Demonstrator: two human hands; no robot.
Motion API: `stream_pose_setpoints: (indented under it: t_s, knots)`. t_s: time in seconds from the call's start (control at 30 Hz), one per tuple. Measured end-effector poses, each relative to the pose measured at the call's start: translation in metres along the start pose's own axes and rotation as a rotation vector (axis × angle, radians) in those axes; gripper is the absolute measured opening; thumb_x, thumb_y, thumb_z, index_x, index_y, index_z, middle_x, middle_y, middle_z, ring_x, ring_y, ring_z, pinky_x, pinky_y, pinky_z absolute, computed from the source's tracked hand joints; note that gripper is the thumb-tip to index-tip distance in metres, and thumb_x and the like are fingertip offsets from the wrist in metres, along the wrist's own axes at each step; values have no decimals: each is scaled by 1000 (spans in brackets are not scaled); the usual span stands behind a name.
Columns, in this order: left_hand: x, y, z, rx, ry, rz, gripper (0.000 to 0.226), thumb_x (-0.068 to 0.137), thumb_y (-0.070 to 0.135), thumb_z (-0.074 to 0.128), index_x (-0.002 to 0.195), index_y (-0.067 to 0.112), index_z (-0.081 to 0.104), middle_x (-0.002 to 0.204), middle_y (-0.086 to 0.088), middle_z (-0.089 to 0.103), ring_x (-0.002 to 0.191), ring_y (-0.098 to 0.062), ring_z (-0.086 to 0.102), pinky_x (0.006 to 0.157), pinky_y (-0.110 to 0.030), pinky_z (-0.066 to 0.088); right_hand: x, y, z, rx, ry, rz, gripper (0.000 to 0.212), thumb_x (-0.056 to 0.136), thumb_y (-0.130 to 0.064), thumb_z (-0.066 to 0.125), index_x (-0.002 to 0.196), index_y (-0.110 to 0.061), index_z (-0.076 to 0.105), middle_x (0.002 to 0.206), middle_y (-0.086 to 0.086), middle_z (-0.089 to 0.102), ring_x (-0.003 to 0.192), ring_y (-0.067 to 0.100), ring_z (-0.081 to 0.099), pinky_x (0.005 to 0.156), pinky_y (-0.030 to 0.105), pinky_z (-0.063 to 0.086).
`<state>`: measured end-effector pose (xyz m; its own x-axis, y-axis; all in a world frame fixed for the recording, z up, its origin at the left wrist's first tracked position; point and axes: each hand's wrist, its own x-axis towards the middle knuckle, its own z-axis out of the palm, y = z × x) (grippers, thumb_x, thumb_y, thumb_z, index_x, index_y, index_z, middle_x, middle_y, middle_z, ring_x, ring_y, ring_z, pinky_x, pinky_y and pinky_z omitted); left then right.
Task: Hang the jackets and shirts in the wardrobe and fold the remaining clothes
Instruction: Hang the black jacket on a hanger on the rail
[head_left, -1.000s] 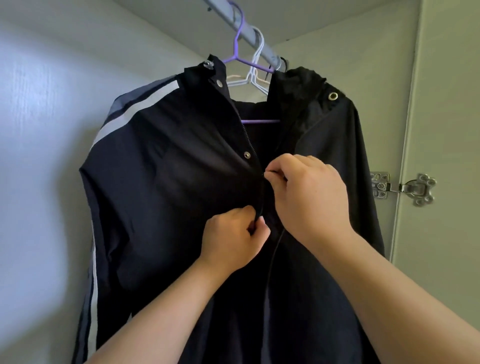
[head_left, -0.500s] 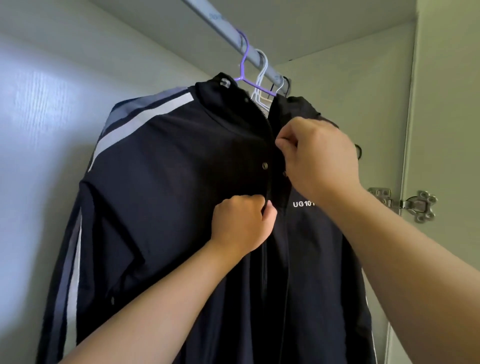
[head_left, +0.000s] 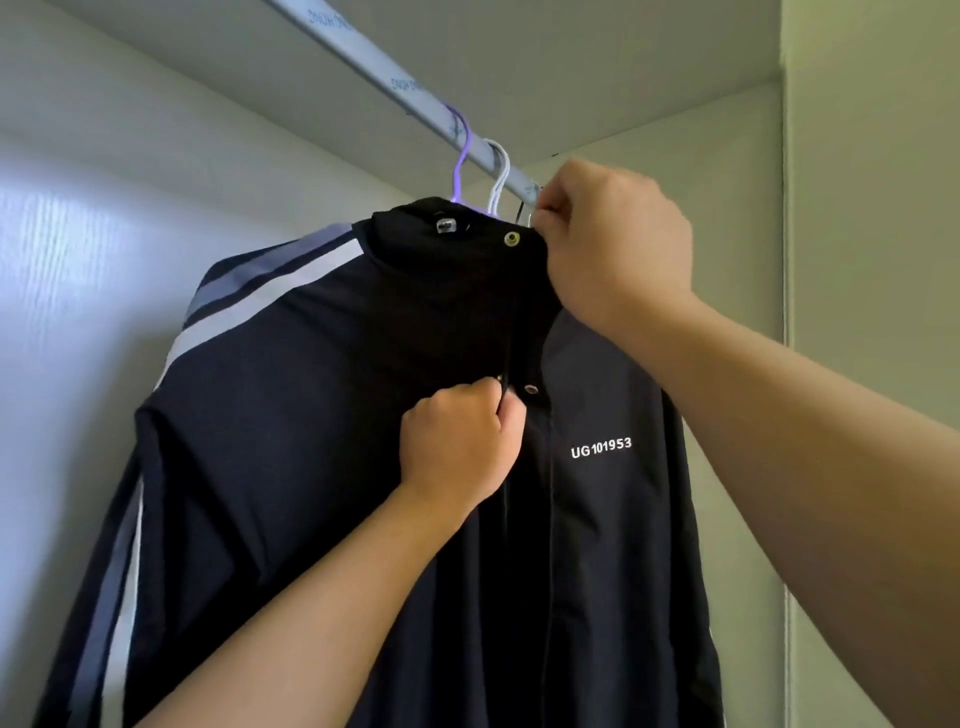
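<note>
Head view: both hands on the dark jacket at the rail

I read one clear line of writing from here: "UG101953" (head_left: 601, 448), printed in white on the chest panel of the jacket (head_left: 311, 441). The rail (head_left: 363, 57) carries a faint repeated print along its length, but I cannot make out the letters.

The jacket hangs inside the wardrobe from the purple hanger (head_left: 460, 156), whose hook sits over the rail. Its front faces me.

My left hand (head_left: 460, 441) is at chest height on the front closure, just left of the printed code. Its fingers are curled tight, and the thumb pinches the dark edge of the fabric.

My right hand (head_left: 613, 244) is up at the right end of the collar, close under the rail. Its fingers are curled and nip the collar's top edge. Exactly what sits between the fingertips is hidden from me.

By count I see one jacket, two hands and two metal snaps, one on the collar (head_left: 511, 238) and one beside my left thumb (head_left: 530, 388). The near shoulder has two pale stripes running down onto the sleeve. Beside the purple hook is a white hanger (head_left: 498, 176). Its hook looks doubled, so I cannot tell whether it is one or two.
</note>
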<state>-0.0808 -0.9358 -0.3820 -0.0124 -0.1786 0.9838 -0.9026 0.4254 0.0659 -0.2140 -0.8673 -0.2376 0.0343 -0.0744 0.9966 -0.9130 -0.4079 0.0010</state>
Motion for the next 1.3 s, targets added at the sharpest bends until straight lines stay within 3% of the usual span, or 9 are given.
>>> stream_pose_setpoints:
  t_s: [0.1,0.2,0.4,0.57,0.7,0.87,1.0,1.1,1.3]
  knots:
    - [-1,-12,0,-2,-38,1,49,97,33,53,55,28,27,45,14,32,37,-3,33,43,-20,27,-8,-1,4,-57,11,-102,8,95,-25,56,94,-22,64,84,-6,58,79,28,52,65,34,30]
    - [1,-22,-6,-39,-78,13,47,98,46,46,57,29,31,47,13,39,40,-5,43,45,-25,40,-13,1,9,23,3,-97,10,96,-27,57,96,-21,64,93,-4,65,85,27,57,67,37,43]
    - [34,-27,-35,-92,64,-3,51,94,63,41,65,21,45,53,9,46,56,-28,59,53,-34,43,-23,17,8,395,-40,163,23,101,-44,50,100,-27,66,87,-14,66,78,8,58,71,26,42]
    - [87,-28,-58,-180,196,130,18,95,36,56,104,20,57,103,6,57,75,-17,54,65,-37,47,-25,25,4,394,-236,127,29,98,-13,49,114,-33,63,82,-10,67,73,7,59,59,13,44]
    - [118,-34,-74,-83,38,247,38,95,31,57,133,29,55,141,12,46,75,-8,46,72,-31,42,-26,17,5,358,-325,19,33,98,-20,57,126,-38,58,84,-15,67,81,6,60,73,21,46]
    - [135,-47,-95,-122,-186,251,22,98,28,61,117,30,72,92,19,57,70,-9,50,73,-32,43,-27,11,6,311,-353,-107,35,99,-25,60,130,-41,54,89,-14,66,73,0,55,72,29,47]
    - [146,-50,-109,-409,-372,160,16,97,30,65,101,20,77,82,6,68,65,-10,67,67,-27,55,-23,6,7,319,-348,-167,34,99,-25,61,129,-39,56,93,-11,65,70,-2,51,74,33,50]
    - [152,-52,-115,-305,-415,193,10,84,35,82,85,36,72,66,11,65,54,-1,57,57,-13,43,-20,2,8,325,-331,-198,28,98,-25,62,124,-35,58,95,-8,65,70,-5,50,73,32,47]
    - [157,-46,-117,-134,-416,152,25,74,48,87,75,32,68,60,9,64,50,-2,54,54,-25,40,-12,-7,10,251,-330,-250,18,98,-31,62,115,-30,56,96,-8,63,81,16,55,71,39,52]
